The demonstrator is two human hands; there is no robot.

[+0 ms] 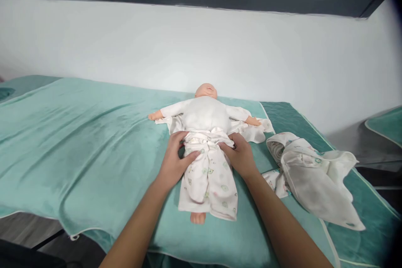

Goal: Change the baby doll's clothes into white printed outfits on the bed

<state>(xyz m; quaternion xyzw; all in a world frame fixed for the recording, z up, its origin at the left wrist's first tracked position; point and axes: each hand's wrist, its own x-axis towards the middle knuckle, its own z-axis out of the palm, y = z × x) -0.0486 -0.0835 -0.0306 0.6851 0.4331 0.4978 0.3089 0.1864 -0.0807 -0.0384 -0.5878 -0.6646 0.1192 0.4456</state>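
On its back lies a baby doll (205, 111) with a white cloth body, arms spread and its head toward the wall. Patterned baby pants (209, 176) cover its legs, and a foot shows below the hem. At the waistband, my left hand (177, 155) grips the pants on the left side, thumb on the front. My right hand (240, 155) pinches the waistband on the right side. Under the doll's arms and back spreads a white patterned garment (251, 130), partly hidden by the body.
A bundle of white patterned baby clothes (310, 176) lies to the right. A green blanket (109, 155) covers the table up to the white wall (157, 46). The blanket's front edge hangs over dark floor at the lower left.
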